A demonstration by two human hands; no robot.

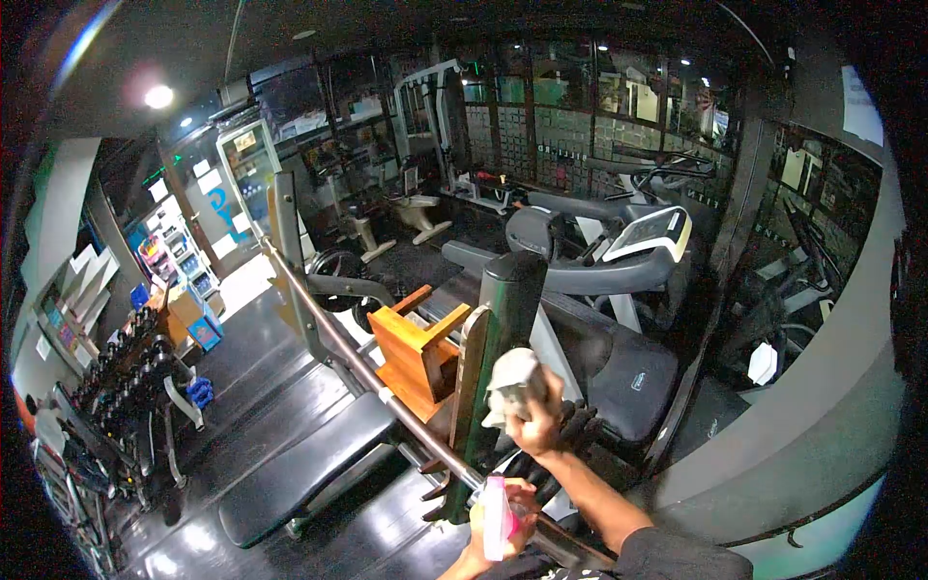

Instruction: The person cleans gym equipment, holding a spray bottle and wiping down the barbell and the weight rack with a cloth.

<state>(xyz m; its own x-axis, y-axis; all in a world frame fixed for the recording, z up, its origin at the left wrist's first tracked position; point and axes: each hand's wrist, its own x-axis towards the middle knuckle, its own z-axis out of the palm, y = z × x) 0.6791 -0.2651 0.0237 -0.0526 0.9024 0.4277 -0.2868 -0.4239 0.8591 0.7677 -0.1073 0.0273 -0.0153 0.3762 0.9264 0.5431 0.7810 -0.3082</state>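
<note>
Dim gym, glossy black floor (pixel 242 358), padded bench (pixel 300 464) under a barbell (pixel 338 348). Right hand (pixel 536 420) fingers clamped on a cloth (pixel 510 382) against the green upright (pixel 498 329). Left hand (pixel 503 522) fingers wrapped round a pink spray bottle (pixel 495 517).

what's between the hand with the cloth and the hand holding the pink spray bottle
In the head view, the barbell bar runs between the right hand with the cloth and the left hand holding the spray bottle.

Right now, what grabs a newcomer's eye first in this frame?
The right hand presses a pale cloth against the dark green upright post of the bench-press rack at centre. Below it, the left hand holds a pink spray bottle near the barbell. An orange wooden stool lies tipped beside the rack, behind the black bench.
</note>
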